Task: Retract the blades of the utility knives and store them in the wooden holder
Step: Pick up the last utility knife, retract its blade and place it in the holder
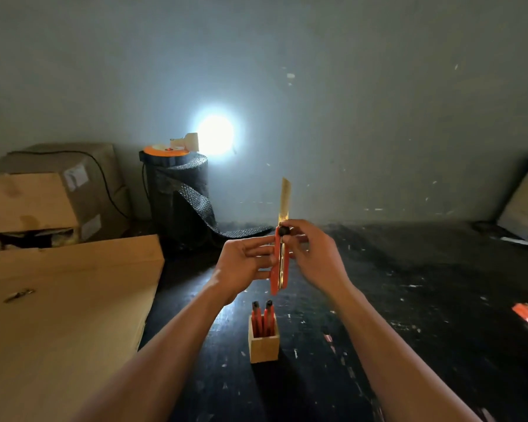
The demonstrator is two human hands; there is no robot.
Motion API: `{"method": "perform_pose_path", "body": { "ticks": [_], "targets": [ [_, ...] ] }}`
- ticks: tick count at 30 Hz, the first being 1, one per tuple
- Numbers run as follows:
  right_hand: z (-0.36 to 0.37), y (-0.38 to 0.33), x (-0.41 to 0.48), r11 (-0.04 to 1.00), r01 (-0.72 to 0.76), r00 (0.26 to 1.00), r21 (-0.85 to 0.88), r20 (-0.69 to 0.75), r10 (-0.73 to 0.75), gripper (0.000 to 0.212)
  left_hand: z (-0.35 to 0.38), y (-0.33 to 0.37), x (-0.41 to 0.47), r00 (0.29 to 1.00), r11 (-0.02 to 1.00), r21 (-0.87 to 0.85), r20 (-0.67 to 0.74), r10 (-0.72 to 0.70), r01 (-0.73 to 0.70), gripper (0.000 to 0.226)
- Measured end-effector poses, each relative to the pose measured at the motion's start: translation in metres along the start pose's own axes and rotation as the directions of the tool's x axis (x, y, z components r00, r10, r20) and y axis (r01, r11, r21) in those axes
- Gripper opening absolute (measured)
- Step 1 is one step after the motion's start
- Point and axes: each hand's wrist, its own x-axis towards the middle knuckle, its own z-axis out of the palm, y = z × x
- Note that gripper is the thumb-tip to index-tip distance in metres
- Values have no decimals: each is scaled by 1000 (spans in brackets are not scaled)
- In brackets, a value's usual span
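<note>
Left hand (247, 263): raised at mid-frame, palm turned rightward, fingers (258, 245) loosely curled and closed on the lower body of a red knife (279, 263) held upright. Right hand (314, 254): level with the left, thumb and forefinger pinched at the knife's black knob. Both forearms bare, extended forward, converging from the lower corners.

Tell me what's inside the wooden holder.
Two red utility knives stand upright in the wooden holder, black ends up. Their lower parts and the holder's bottom are hidden by its walls.
</note>
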Motion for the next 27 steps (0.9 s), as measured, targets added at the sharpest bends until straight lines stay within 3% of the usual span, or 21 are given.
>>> {"method": "perform_pose_path", "body": {
  "ticks": [27],
  "targets": [
    [4,11,-45,993,-93,978,-68,181,104,26,2,7,-8,995,998,-1,-72,-68,68,40]
  ]
}}
